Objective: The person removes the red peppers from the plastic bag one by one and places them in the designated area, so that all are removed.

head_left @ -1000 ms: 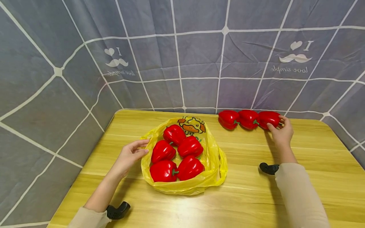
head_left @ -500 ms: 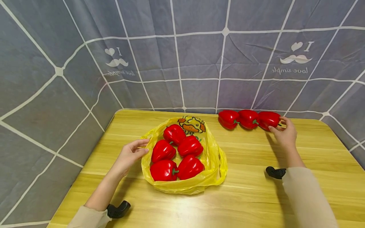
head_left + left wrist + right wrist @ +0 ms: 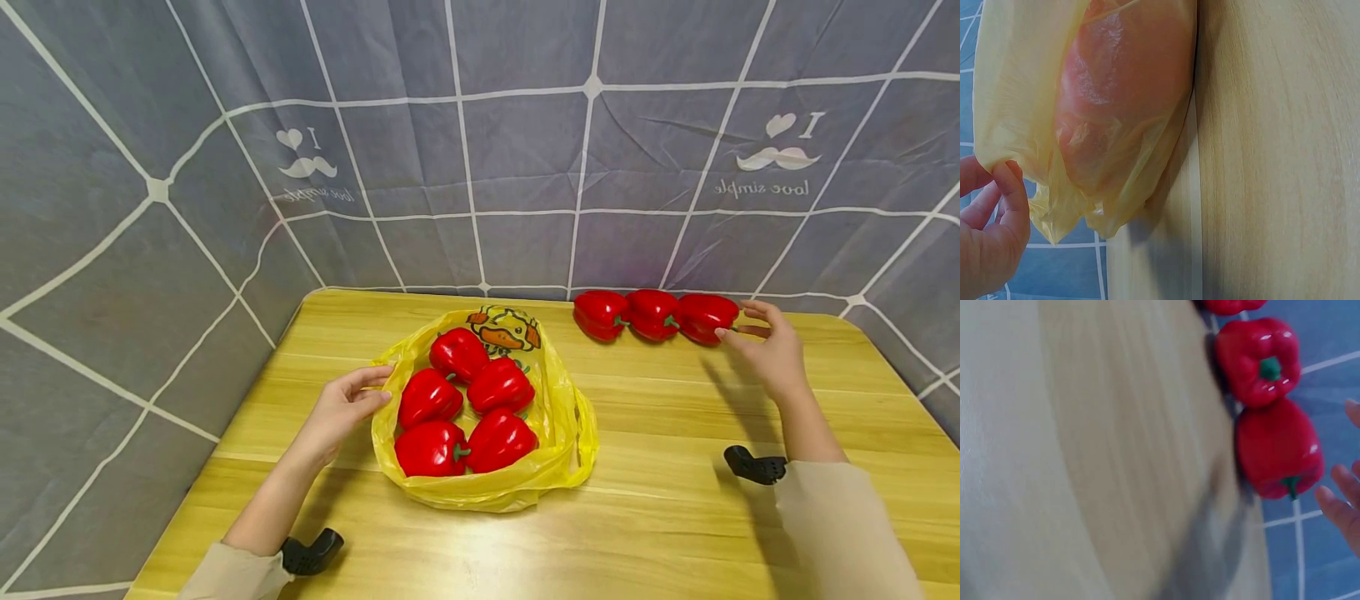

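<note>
An open yellow plastic bag (image 3: 480,497) with a duck print holds several red bell peppers (image 3: 501,386) on the table. My left hand (image 3: 347,410) pinches the left rim of the bag; in the left wrist view its thumb and fingers (image 3: 1010,194) grip the thin film, and a pepper shows through it. At the back right three red bell peppers lie in a row. Beside the rightmost pepper (image 3: 707,317), my right hand (image 3: 772,350) has loosely bent fingers and holds nothing. The right wrist view shows a gap between its fingertips (image 3: 1329,497) and that pepper's green stem (image 3: 1291,484).
The wooden table (image 3: 645,517) ends at the back against a grey curtain (image 3: 525,150) with white grid lines. Another curtain side rises along the left edge. A black wrist device (image 3: 753,465) sits at the right sleeve, a second one (image 3: 312,552) at the left sleeve.
My right hand has let go of the rightmost pepper and drawn back to the right. The pepper stays in the row. My left hand keeps its place at the bag.
</note>
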Demonstrator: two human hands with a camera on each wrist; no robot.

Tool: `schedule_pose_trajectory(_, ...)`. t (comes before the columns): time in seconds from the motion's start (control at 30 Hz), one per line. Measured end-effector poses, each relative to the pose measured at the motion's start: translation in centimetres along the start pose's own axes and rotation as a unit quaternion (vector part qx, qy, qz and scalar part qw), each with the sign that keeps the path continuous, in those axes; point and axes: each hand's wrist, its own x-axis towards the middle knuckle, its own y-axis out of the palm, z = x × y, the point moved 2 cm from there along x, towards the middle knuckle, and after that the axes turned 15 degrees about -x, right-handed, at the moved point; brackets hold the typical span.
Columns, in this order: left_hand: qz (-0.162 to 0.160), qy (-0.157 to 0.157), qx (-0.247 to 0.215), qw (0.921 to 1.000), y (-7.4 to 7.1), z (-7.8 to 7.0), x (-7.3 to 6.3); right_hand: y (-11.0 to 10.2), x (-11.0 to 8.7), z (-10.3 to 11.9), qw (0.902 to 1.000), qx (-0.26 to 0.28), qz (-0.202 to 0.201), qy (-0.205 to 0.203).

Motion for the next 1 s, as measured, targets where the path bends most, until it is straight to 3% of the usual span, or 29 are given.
schedule_pose_trajectory(0.27,-0.001,0.001,0.002,1.0,0.0,-0.1,0.0,-0.9,-0.2,2.6,0.9971,0.013,0.065,-0.038)
schedule_pose_trajectory(0.5,0.0,0.0,0.004,1.0,0.2,-0.2,0.0,-0.6,0.1,5.2,0.9874,0.011,0.127,-0.095)
schedule_pose_trajectory(0.63,-0.001,0.001,0.003,1.0,0.2,-0.1,0.1,-0.2,-0.1,6.9,0.9808,0.048,0.153,-0.111)
schedule_pose_trajectory(1.0,0.0,-0.002,0.0,1.0,0.2,0.0,0.1,1.9,-0.7,10.8,0.9414,0.098,0.255,-0.197)
